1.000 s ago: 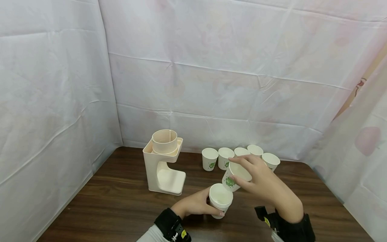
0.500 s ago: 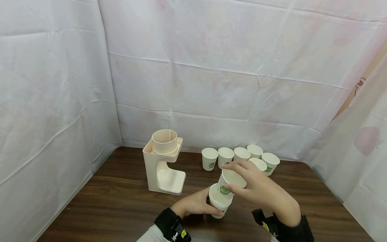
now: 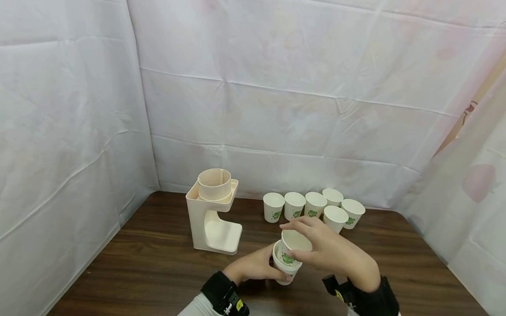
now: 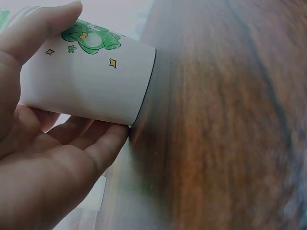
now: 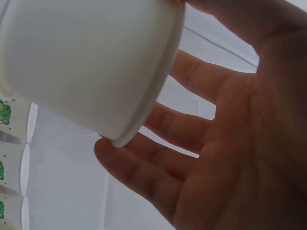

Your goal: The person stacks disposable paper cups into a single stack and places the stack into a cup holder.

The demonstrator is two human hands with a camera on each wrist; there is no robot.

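Observation:
My left hand [image 3: 258, 265] grips a small stack of nested white paper cups [image 3: 287, 273] near the front of the table, thumb on one side and fingers round the other. In the left wrist view the lowest cup [image 4: 91, 79] shows a green cartoon print, its base close to the wood. Above the stack, my right hand [image 3: 322, 245] holds another paper cup [image 3: 296, 241] by its rim between thumb and fingers. That cup is tilted, and its lower part sits inside the mouth of the stack. The right wrist view shows the plain side of this cup [image 5: 91, 62].
Several printed paper cups [image 3: 273, 207] stand upright in a group at the back right, one cup [image 3: 335, 219] nearer the front. A cream stand [image 3: 213, 219] with a round holder [image 3: 215, 184] is left of them. Pale cloth [image 3: 245, 109] hangs behind the dark wooden table [image 3: 158, 263].
My right hand has moved left and down with its cup, from beside the stack into its mouth. The left hand and its stack have stayed in place.

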